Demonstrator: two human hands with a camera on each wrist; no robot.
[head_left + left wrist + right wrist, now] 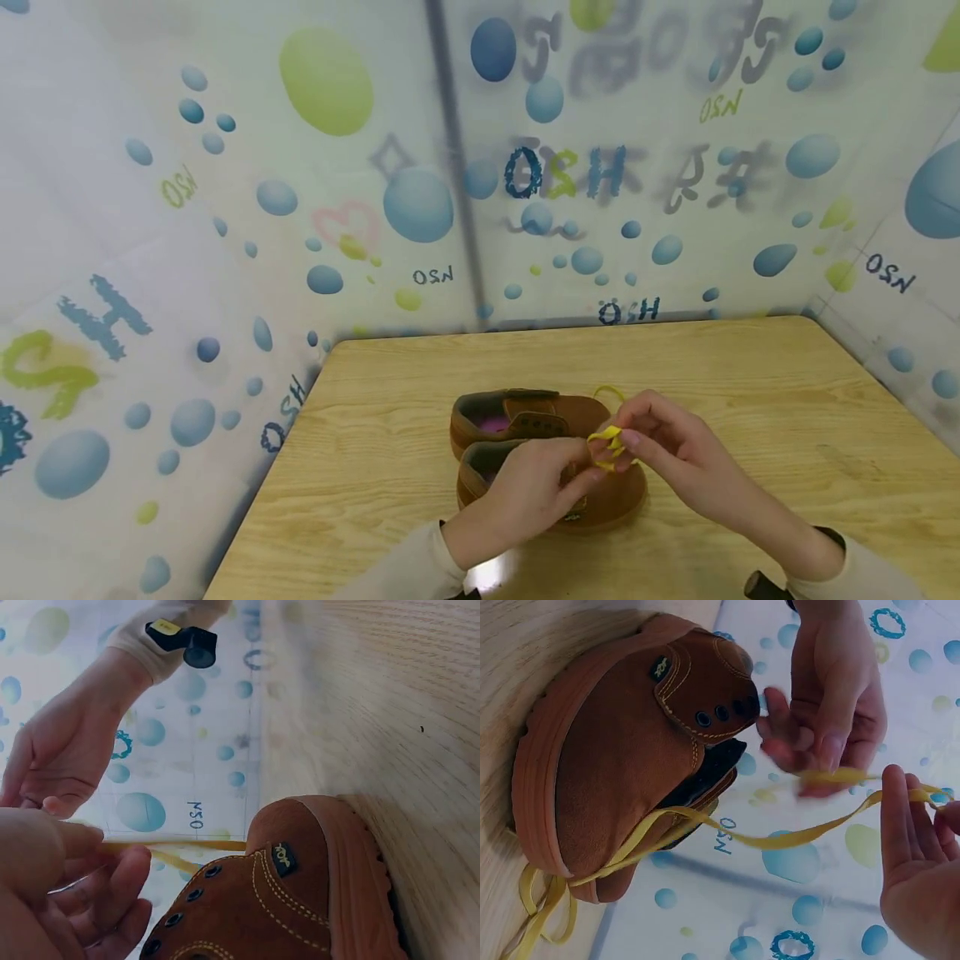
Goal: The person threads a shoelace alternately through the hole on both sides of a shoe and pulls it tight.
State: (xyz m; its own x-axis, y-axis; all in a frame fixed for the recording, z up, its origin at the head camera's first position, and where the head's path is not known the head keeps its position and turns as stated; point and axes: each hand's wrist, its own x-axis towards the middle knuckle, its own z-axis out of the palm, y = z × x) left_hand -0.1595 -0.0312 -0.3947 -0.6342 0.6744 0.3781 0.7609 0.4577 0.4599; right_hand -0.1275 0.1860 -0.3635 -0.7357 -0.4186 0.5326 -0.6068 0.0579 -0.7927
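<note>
Two brown shoes lie side by side on the table, the near shoe [618,504] partly covered by my left hand [528,487]. Behind it is the far shoe [588,410]. A yellow shoelace [613,435] spans both hands above the near shoe. In the right wrist view, my left thumb and fingers pinch the blurred lace [832,777]. My right hand [686,454] pinches another stretch of it, its fingers [896,817] extended beside the lace. Dark-rimmed eyelets [195,894] line the near shoe's flap, by my left fingers.
Loops of lace [544,904] hang by the shoes' toes. The wooden table [375,467] meets a patterned wall sheet [645,275] at its back and sides. A small dark label [283,859] marks the near shoe's side.
</note>
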